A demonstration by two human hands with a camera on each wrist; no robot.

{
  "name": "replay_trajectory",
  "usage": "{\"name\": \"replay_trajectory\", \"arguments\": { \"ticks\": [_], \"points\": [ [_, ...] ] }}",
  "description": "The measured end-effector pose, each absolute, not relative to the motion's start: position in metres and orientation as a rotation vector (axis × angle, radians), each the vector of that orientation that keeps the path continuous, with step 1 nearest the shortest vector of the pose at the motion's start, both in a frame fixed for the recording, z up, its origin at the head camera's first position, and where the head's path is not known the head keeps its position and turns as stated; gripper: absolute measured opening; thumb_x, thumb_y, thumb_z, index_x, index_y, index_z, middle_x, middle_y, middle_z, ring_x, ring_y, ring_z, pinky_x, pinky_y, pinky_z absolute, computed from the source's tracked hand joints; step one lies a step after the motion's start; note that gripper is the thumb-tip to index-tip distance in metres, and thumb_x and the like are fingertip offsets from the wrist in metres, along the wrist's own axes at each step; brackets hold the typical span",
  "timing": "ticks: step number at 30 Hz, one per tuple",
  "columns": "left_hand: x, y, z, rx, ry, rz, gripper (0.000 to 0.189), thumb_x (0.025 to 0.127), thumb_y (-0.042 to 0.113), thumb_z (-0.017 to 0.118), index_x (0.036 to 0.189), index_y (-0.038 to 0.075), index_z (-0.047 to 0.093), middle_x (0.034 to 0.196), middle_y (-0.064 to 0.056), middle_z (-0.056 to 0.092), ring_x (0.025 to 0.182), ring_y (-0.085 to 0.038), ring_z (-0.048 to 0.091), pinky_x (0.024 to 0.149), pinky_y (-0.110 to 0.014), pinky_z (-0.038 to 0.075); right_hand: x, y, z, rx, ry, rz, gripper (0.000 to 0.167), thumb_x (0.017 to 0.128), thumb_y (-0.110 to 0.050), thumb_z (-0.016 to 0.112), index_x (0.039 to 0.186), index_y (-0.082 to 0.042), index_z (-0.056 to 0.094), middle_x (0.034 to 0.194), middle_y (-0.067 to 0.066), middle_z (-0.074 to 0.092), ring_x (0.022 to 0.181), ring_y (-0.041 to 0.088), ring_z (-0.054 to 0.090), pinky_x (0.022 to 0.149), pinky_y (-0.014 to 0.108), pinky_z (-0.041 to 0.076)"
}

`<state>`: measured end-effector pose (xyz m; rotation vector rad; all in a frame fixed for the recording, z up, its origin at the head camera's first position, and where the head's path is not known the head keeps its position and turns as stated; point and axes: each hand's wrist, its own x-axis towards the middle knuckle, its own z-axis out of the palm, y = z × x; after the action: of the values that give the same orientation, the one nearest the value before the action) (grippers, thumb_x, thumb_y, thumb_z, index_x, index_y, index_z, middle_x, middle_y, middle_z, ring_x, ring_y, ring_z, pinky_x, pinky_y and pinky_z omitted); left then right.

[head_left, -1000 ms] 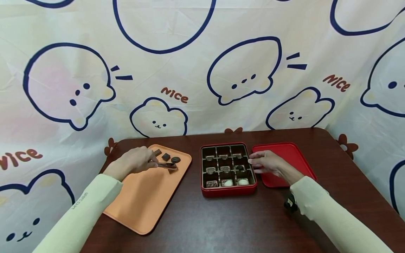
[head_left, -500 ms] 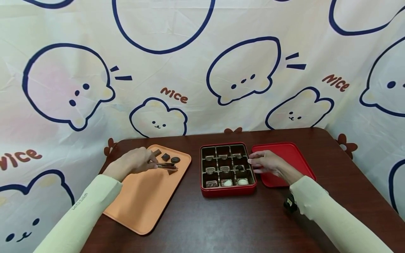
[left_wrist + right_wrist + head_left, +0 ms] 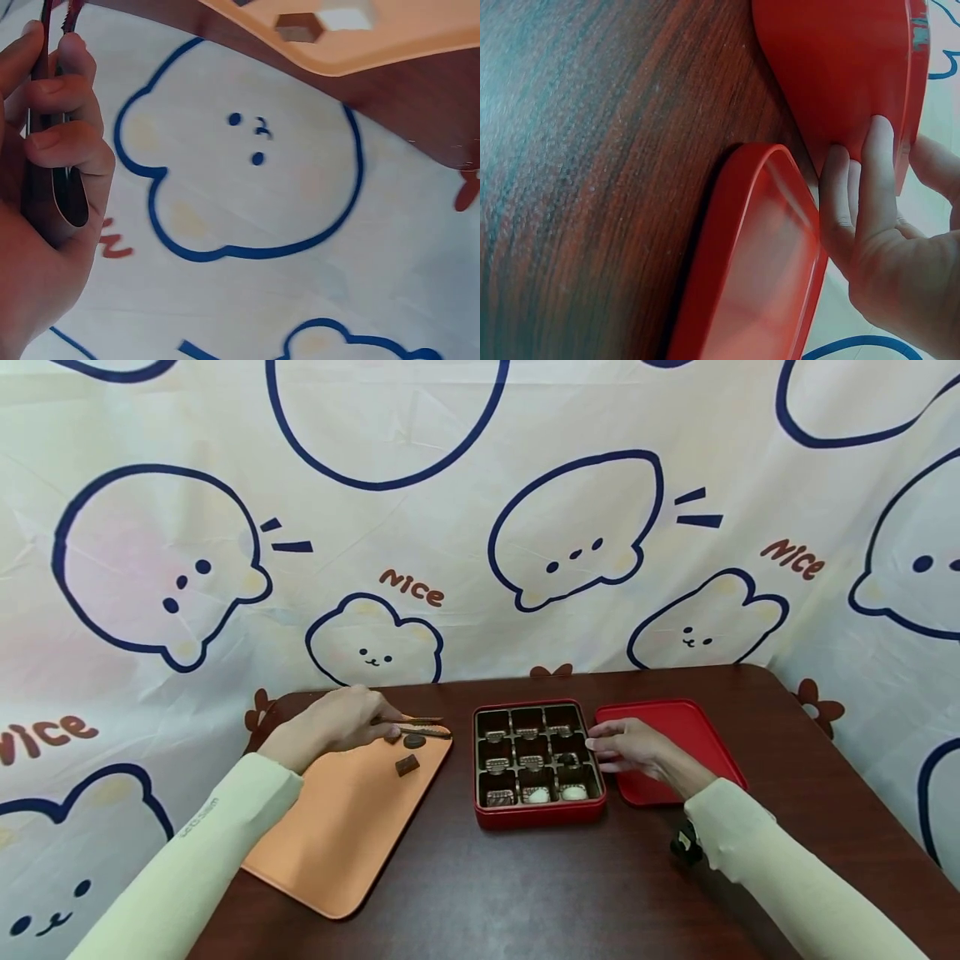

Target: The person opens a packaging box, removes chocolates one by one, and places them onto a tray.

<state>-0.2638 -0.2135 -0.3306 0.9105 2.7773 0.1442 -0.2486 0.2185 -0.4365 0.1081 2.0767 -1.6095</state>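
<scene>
Nine compartments (image 3: 530, 744) in the red box (image 3: 538, 817) (head view only).

You face a pale cloth (image 3: 465, 543) printed with blue-outlined bears (image 3: 375, 643) and reddish "Nice" lettering (image 3: 411, 587), behind a dark wood-grained table (image 3: 450, 885); the half-hidden brown shape (image 3: 551, 671) at its far edge is probably a flower.

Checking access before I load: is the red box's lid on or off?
Off: the red lid lies beside the red box, whose compartments show uncovered.
</scene>
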Motion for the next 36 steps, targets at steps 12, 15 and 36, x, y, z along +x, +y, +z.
{"name": "replay_trajectory", "arguments": {
  "ticks": [12, 15, 36],
  "points": [
    [-0.258, -0.162, -0.325, 1.179, 2.766, 0.127, 0.02, 0.096, 0.028, 0.068, 0.105, 0.014, 0.079, 0.088, 0.004, 0.076, 0.078, -0.01, 0.069, 0.073, -0.033, 0.056, -0.25, 0.217, -0.438, 0.112, 2.076, -1.617, 0.054, 0.1, -0.017, 0.061, 0.145, 0.006, 0.042, 0.147, 0.029, 0.043, 0.132, 0.04, 0.05, 0.088, 0.041, 0.056],
    [-0.258, -0.149, -0.324, 1.218, 2.745, 0.108, 0.015, 0.097, 0.028, 0.067, 0.093, 0.019, 0.078, 0.076, 0.008, 0.07, 0.066, -0.007, 0.06, 0.063, -0.028, 0.05, -0.249, 0.216, -0.438, 0.106, 2.079, -1.616, 0.054, 0.101, -0.016, 0.059, 0.146, 0.007, 0.04, 0.148, 0.03, 0.042, 0.133, 0.042, 0.048, 0.089, 0.041, 0.056],
    [-0.263, -0.084, -0.325, 1.254, 2.65, 0.022, 0.03, 0.098, 0.029, 0.066, 0.12, 0.01, 0.073, 0.115, -0.004, 0.073, 0.099, -0.017, 0.071, 0.088, -0.035, 0.055, -0.249, 0.218, -0.438, 0.116, 2.076, -1.622, 0.054, 0.101, -0.016, 0.06, 0.145, 0.007, 0.041, 0.147, 0.029, 0.043, 0.132, 0.04, 0.05, 0.088, 0.04, 0.056]
  ]
}}
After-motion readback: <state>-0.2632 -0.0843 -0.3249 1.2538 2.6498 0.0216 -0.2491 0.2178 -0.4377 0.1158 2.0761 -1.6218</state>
